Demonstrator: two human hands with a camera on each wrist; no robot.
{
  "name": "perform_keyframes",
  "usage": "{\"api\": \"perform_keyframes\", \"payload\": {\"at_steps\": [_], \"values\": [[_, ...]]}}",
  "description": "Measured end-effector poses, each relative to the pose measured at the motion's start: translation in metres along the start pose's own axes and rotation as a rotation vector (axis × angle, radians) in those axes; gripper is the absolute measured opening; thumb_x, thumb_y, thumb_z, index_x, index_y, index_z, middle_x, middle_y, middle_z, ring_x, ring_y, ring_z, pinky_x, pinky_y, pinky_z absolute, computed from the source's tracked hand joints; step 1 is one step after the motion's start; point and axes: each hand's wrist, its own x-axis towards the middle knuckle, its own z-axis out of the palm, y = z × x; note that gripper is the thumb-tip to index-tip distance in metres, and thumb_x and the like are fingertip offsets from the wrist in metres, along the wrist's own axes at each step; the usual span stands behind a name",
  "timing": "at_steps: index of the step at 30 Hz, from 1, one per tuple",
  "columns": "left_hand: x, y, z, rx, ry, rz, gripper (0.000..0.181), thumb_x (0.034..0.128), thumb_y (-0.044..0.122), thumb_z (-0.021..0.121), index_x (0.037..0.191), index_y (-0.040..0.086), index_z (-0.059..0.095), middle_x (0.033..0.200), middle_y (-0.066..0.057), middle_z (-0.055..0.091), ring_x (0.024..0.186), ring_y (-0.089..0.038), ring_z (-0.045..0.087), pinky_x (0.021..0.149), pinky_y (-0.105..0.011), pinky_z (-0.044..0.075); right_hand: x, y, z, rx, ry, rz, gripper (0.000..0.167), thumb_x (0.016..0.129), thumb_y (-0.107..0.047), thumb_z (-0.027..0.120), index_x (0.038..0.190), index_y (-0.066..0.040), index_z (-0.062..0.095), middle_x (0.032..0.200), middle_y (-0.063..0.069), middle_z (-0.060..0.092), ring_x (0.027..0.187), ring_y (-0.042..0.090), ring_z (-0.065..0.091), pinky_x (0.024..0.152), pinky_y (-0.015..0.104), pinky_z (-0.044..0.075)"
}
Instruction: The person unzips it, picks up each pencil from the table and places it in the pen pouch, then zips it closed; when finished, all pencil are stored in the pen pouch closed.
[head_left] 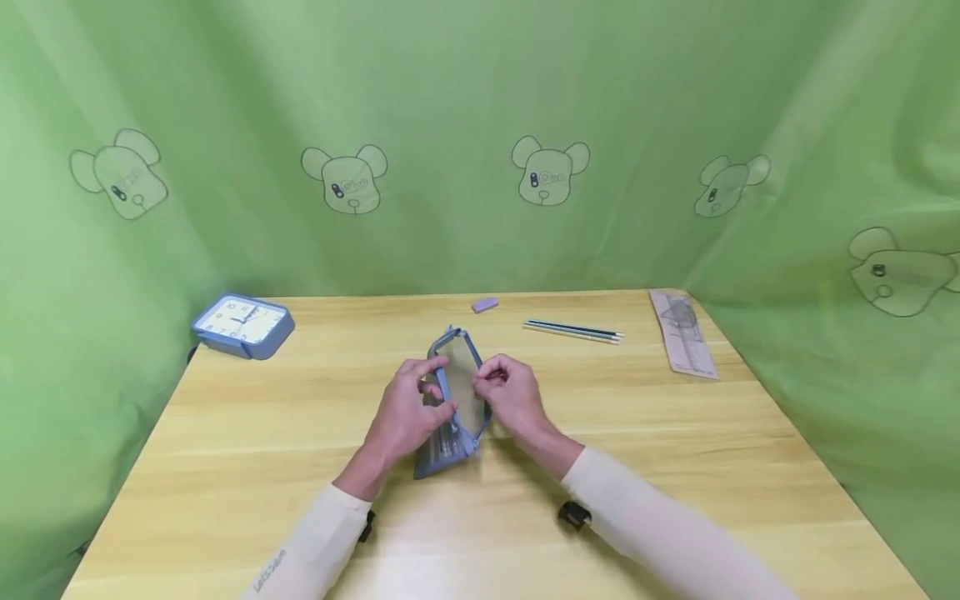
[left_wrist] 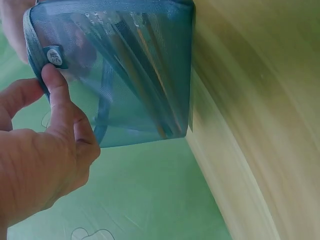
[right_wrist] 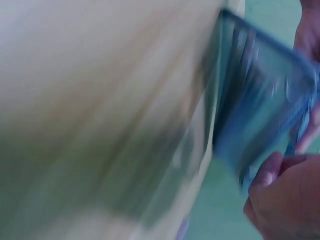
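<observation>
On the table (head_left: pixel 262 433) stands a pouch (head_left: pixel 465 383), likely light and floppy, best taken by its stiffer rim (head_left: pixel 442 385); the left hand (head_left: pixel 405 408) pinches one side, the right hand (head_left: pixel 515 397) the other; pencils (left_wrist: pixel 145 75) lean inside.

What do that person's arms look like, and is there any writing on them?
The left sleeve and right sleeve are long and whitish. Dark writing runs along the left one. A small black piece shows by the left cuff, another by the right. The left grip and right grip wear no gloves.
</observation>
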Motion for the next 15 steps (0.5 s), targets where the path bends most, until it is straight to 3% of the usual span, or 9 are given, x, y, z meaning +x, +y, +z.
{"api": "perform_keyframes", "payload": {"at_steps": [3, 5, 8, 15], "values": [[0.002, 0.001, -0.002, 0.007, 0.003, -0.001, 0.069, 0.0833, -0.003, 0.082, 0.149, 0.006, 0.062, 0.127, -0.015, 0.058, 0.099, -0.022, 0.066, 0.069, -0.023, 0.057, 0.015, 0.01, -0.03, -0.179, -0.045, -0.066, 0.011, 0.093, 0.008, 0.072, 0.102, 0.003, 0.069, 0.099, 0.015, 0.072, 0.089, 0.019, 0.067, 0.082, 0.027, 0.062], [0.003, 0.001, -0.002, 0.006, -0.004, -0.01, 0.07, 0.0833, -0.003, 0.082, 0.149, 0.006, 0.062, 0.127, -0.015, 0.058, 0.099, -0.021, 0.065, 0.071, -0.023, 0.058, 0.026, 0.02, -0.053, -0.361, -0.089, -0.102, 0.014, 0.094, 0.004, 0.072, 0.107, 0.002, 0.07, 0.103, 0.015, 0.073, 0.095, 0.022, 0.069, 0.087, 0.029, 0.062], [0.003, -0.001, -0.003, 0.002, -0.008, -0.023, 0.07, 0.0833, -0.003, 0.082, 0.15, 0.006, 0.062, 0.127, -0.014, 0.058, 0.099, -0.021, 0.065, 0.072, -0.024, 0.059, 0.044, 0.039, -0.087, -0.598, -0.142, -0.148, 0.02, 0.095, 0.001, 0.071, 0.115, 0.0, 0.071, 0.112, 0.017, 0.074, 0.105, 0.029, 0.07, 0.097, 0.042, 0.062], [0.003, -0.003, -0.001, 0.031, -0.014, -0.03, 0.07, 0.083, -0.003, 0.083, 0.149, 0.008, 0.062, 0.124, -0.012, 0.058, 0.097, -0.019, 0.064, 0.071, -0.022, 0.058, 0.077, 0.066, -0.139, -0.865, -0.099, -0.213, 0.036, 0.094, 0.002, 0.065, 0.129, 0.007, 0.066, 0.129, 0.029, 0.066, 0.123, 0.047, 0.061, 0.108, 0.062, 0.052]]}}
